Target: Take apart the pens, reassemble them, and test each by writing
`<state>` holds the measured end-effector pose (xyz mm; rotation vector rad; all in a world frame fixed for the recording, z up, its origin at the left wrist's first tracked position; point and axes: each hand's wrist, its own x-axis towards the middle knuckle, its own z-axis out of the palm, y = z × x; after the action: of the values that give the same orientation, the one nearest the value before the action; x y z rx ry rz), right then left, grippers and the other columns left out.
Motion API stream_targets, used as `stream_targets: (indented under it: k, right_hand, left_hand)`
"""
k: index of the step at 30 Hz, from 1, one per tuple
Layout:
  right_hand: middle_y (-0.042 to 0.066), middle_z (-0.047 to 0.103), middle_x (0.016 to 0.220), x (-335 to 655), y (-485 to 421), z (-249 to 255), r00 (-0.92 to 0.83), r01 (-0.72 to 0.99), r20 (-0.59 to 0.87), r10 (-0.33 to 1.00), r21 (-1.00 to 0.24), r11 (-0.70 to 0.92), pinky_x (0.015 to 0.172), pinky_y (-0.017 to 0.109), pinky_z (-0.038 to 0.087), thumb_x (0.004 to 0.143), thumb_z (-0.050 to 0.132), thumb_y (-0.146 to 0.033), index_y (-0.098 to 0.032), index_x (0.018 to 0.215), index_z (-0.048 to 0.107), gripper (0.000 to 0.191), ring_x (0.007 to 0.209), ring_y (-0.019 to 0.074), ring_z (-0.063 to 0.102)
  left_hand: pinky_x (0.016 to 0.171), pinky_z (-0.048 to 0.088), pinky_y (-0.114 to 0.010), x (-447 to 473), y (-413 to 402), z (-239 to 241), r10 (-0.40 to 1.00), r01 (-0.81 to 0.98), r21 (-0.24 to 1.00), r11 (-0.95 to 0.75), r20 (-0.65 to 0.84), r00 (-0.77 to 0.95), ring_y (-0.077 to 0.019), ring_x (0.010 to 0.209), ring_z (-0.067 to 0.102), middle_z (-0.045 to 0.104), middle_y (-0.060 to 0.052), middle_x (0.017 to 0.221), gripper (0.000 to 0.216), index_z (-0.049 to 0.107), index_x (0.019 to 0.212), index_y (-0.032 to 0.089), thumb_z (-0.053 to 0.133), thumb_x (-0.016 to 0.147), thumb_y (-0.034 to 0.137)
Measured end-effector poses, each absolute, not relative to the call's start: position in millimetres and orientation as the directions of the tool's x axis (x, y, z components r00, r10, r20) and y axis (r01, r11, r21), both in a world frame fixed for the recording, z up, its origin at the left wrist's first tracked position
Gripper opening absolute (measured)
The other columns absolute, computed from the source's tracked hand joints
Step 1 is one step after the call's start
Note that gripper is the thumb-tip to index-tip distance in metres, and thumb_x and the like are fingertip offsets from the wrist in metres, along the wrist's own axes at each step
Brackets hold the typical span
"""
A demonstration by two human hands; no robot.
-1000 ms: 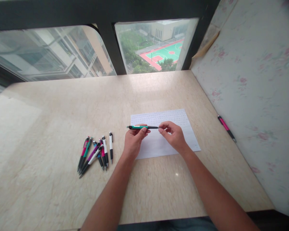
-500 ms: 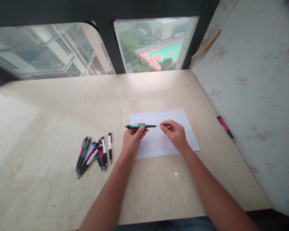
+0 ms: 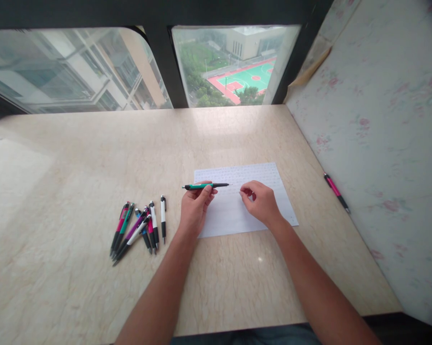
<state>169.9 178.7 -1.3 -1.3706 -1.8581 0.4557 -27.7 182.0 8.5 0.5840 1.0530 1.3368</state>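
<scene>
My left hand (image 3: 195,208) is closed around a green and black pen (image 3: 198,187), held level above the paper with its thin metal point facing right. To the right of that point, and apart from it, is my right hand (image 3: 262,202). Its thumb and forefinger are pinched together at the tips; whatever they hold is too small to make out. Beneath both hands lies a white sheet of paper (image 3: 233,215) with rows of writing across its upper part.
Several pens (image 3: 131,232) in pink, green, purple, blue and white lie in a loose group on the left. One white pen (image 3: 163,218) lies at that group's right side. A pink and black pen (image 3: 336,192) rests along the papered wall (image 3: 392,158). Windows (image 3: 233,67) line the marble-patterned ledge's far edge.
My right hand has come away from the pen's tip, leaving a gap between them. The pen in my left hand has shifted slightly left and up.
</scene>
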Motion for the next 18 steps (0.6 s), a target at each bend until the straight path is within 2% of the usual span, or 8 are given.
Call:
stream_targets:
  k: [4, 8, 12, 18]
  right_hand:
    - [0.006, 0.066, 0.083, 162.1, 177.6, -5.6, -0.203, 0.653, 0.371, 0.906, -0.638, 0.408, 0.07, 0.03, 0.048, 0.082, 0.054, -0.012, -0.021, 0.081, 0.064, 0.013, 0.077, 0.0181, 0.06]
    - [0.007, 0.068, 0.088, 152.5, 177.2, -9.5, -0.22, 0.66, 0.391, 0.893, -0.615, 0.432, 0.079, 0.034, 0.049, 0.083, 0.053, -0.01, -0.021, 0.093, 0.067, 0.02, 0.084, 0.0206, 0.061]
    - [0.007, 0.069, 0.092, 143.2, 181.9, -9.9, -0.203, 0.719, 0.382, 0.901, -0.566, 0.402, 0.083, 0.035, 0.049, 0.085, 0.052, -0.01, -0.02, 0.105, 0.066, 0.027, 0.09, 0.0217, 0.061]
    - [0.008, 0.07, 0.096, 130.8, 198.1, -5.8, -0.159, 0.801, 0.351, 0.923, -0.5, 0.328, 0.083, 0.034, 0.048, 0.087, 0.052, -0.012, -0.019, 0.109, 0.066, 0.027, 0.092, 0.0223, 0.06]
  left_hand:
    - [0.068, 0.05, -0.019, -33.9, 186.4, 6.0, 0.952, -0.523, 0.838, 0.154, -0.268, -0.15, -0.0085, 0.072, 0.065, 0.07, -0.003, 0.081, 0.03, 0.071, 0.091, 0.015, 0.082, 0.068, 0.029]
    - [0.066, 0.049, -0.017, -37.0, 189.3, 2.4, 0.938, -0.573, 0.807, 0.145, -0.296, -0.18, -0.0069, 0.071, 0.064, 0.07, -0.003, 0.083, 0.027, 0.071, 0.09, 0.015, 0.082, 0.068, 0.026]
    - [0.064, 0.048, -0.016, -35.4, 188.9, 3.0, 0.935, -0.591, 0.795, 0.136, -0.3, -0.188, -0.007, 0.069, 0.064, 0.069, -0.003, 0.081, 0.025, 0.071, 0.088, 0.014, 0.082, 0.068, 0.025]
    - [0.065, 0.049, -0.018, -35.4, 188.1, 3.8, 0.934, -0.598, 0.791, 0.132, -0.302, -0.193, -0.0083, 0.07, 0.064, 0.069, -0.004, 0.081, 0.026, 0.071, 0.088, 0.014, 0.082, 0.068, 0.026]
